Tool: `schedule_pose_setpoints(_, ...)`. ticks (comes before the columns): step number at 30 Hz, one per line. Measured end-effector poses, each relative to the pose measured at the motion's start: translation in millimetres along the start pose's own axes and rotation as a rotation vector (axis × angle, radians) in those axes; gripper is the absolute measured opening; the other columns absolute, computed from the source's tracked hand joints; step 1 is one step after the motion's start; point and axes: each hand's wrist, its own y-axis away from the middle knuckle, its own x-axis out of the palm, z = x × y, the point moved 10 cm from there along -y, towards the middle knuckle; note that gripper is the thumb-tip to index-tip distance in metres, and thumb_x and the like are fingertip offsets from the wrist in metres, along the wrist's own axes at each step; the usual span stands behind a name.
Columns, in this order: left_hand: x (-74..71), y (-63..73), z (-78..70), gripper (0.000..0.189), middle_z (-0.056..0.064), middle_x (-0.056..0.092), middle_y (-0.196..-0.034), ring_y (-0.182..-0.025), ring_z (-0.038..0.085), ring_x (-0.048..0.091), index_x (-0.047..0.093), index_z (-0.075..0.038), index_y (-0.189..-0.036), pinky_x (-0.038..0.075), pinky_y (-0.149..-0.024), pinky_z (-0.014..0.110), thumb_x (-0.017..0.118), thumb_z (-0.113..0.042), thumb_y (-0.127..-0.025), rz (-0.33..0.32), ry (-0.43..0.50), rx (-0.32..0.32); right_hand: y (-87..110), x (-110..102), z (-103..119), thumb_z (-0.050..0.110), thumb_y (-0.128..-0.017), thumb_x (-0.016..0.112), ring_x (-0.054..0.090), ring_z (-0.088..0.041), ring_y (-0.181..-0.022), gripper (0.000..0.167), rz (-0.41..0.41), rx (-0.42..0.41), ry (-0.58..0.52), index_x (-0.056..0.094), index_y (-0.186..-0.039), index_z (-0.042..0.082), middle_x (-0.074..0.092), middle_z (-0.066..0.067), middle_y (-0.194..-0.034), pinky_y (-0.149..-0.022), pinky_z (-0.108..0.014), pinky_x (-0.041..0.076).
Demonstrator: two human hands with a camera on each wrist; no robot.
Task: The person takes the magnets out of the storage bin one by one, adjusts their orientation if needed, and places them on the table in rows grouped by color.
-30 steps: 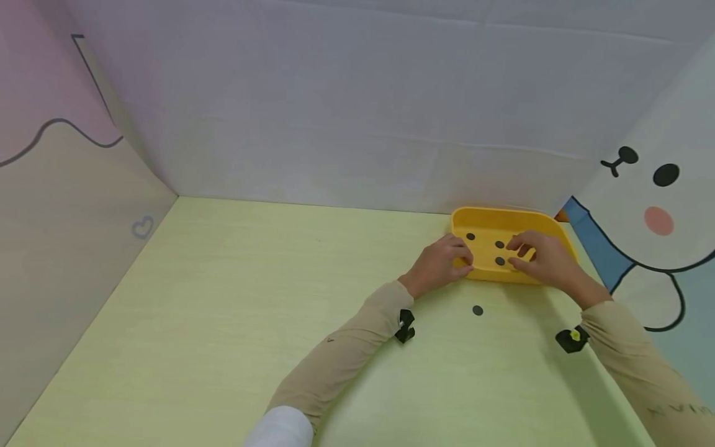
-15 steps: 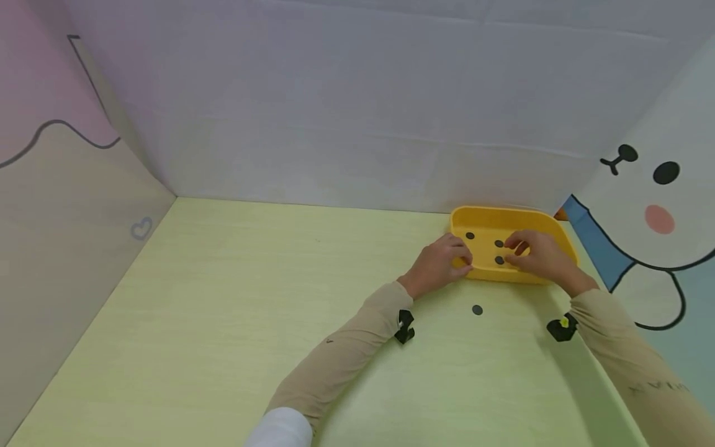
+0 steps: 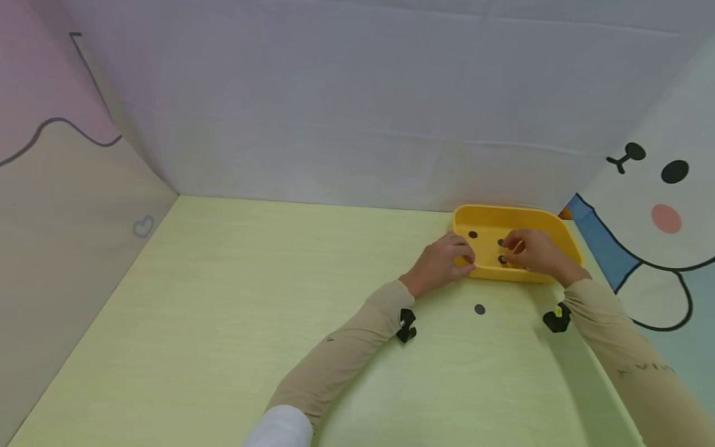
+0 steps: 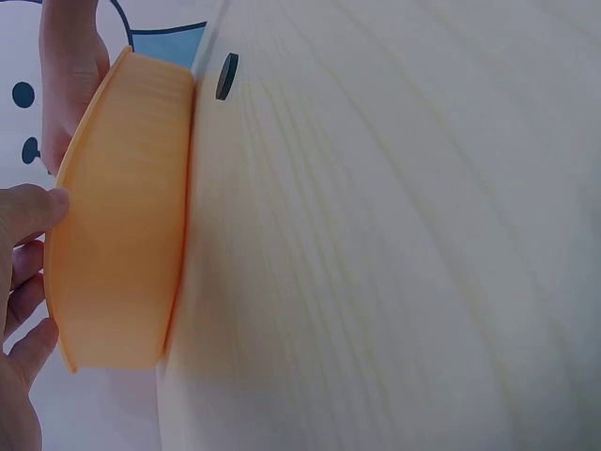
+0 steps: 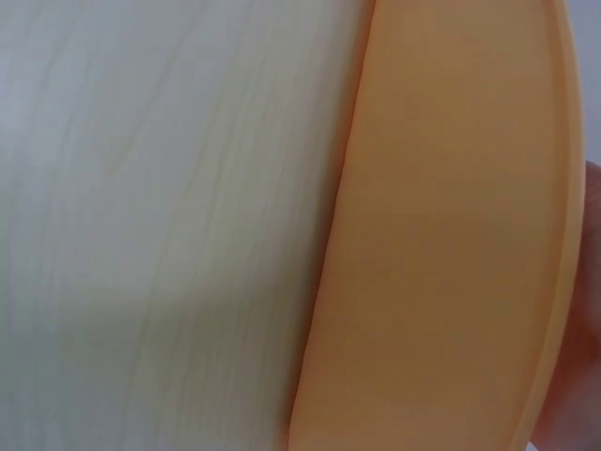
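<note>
My left hand [image 3: 441, 264] holds the near left corner of a yellow plastic tray [image 3: 508, 273], thumb and fingers at its rim in the left wrist view. Over the tray's right side, my right hand [image 3: 539, 251] reaches in with thumb and forefinger curved and a gap between them. Those fingertips are right at two small dark discs, a rear one [image 3: 500, 242] and a nearer one [image 3: 501, 259], both partly covered. Another dark disc [image 3: 472, 234] lies at the tray's left. In the right wrist view, the tray wall [image 5: 441, 225] hides most of the right hand.
One more dark disc [image 3: 480, 309] lies on the pale wood-grain table [image 3: 251, 298], in front of the tray. Behind the tray rises a plain light backdrop [image 3: 335, 112]. A printed panel with a cartoon animal [image 3: 665, 236] stands along the right.
My right hand has moved left and slightly deeper into the tray, its fingertips now overlapping the two discs. The left hand has stayed at the tray's corner.
</note>
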Motion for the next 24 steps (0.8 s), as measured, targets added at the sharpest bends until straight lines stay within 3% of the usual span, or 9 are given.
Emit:
schedule_pose_setpoints(9, 3.7, 3.4, -3.3, 0.008, -0.007, 0.063, -0.095, -0.096, 0.007, 0.051, 0.071, -0.017, -0.088, 0.040, -0.078, 0.009, 0.071, -0.024, -0.085, 0.008, 0.020, -0.003, -1.6, 10.7, -3.7, 0.007, -0.081, 0.072, 0.059, -0.024, -0.074, 0.019, 0.053, -0.036, 0.019, 0.064, -0.093, -0.005, 0.063, -0.010, -0.085, -0.067, -0.037, 0.051)
schedule_pose_setpoints(13, 3.3, 3.1, -4.2, 0.008, -0.008, 0.062, -0.095, -0.096, 0.006, 0.051, 0.071, -0.018, -0.088, 0.039, -0.078, 0.009, 0.071, -0.025, -0.085, 0.019, -0.002, -0.017, -6.0, 15.5, -7.2, 0.007, -0.082, 0.071, 0.059, -0.023, -0.078, 0.018, 0.080, -0.012, 0.027, 0.065, -0.095, -0.004, 0.065, -0.009, -0.088, -0.072, -0.040, 0.051)
schedule_pose_setpoints(24, 0.4, 3.7, -2.1, 0.008, -0.008, 0.062, -0.095, -0.098, 0.007, 0.051, 0.071, -0.018, -0.088, 0.039, -0.080, 0.009, 0.070, -0.026, -0.086, 0.012, -0.015, -0.009, -16.5, 22.8, -9.0, 0.007, -0.080, 0.073, 0.053, -0.021, -0.073, 0.017, 0.123, 0.027, 0.029, 0.067, -0.092, -0.003, 0.063, -0.006, -0.082, -0.069, -0.035, 0.050)
